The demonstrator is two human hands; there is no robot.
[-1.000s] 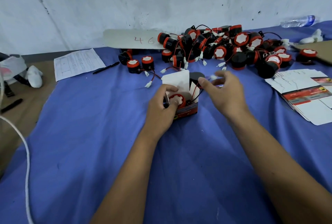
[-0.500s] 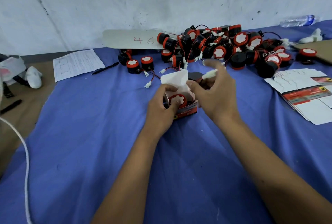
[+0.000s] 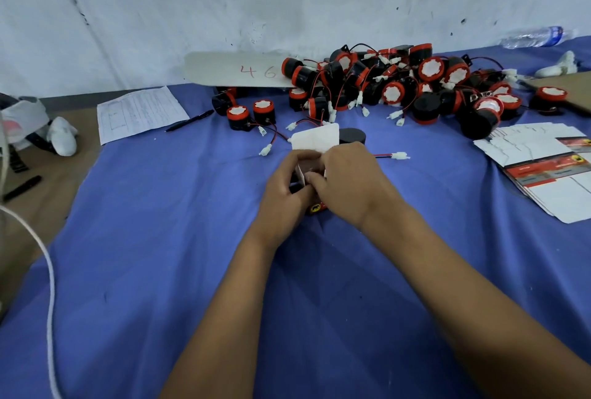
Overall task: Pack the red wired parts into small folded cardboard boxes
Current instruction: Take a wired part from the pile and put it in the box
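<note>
Red wired parts (image 3: 393,85) lie heaped at upper centre-right of the frame on the blue-covered tabletop (image 3: 160,238), wires and white connectors tangled among them. Two more parts (image 3: 251,114) stand apart just left of the heap. Small cardboard box (image 3: 315,171) sits at frame centre, its white flap (image 3: 316,138) upright behind both hands. Left hand (image 3: 284,187): fingers curled round the box's left side, gripping it. Right hand (image 3: 347,179): fingers curled over the box top, pinching at a flap edge; box contents hidden by the hands. One black part (image 3: 351,135) lies just behind the box; a red wire with white connector (image 3: 399,155) trails right of the right hand. Flat unfolded box blanks (image 3: 543,168) stacked at right edge. Printed sheet (image 3: 140,112) and pen (image 3: 190,120) at upper left. Card marked "46" (image 3: 236,70) leans against the wall.
</note>
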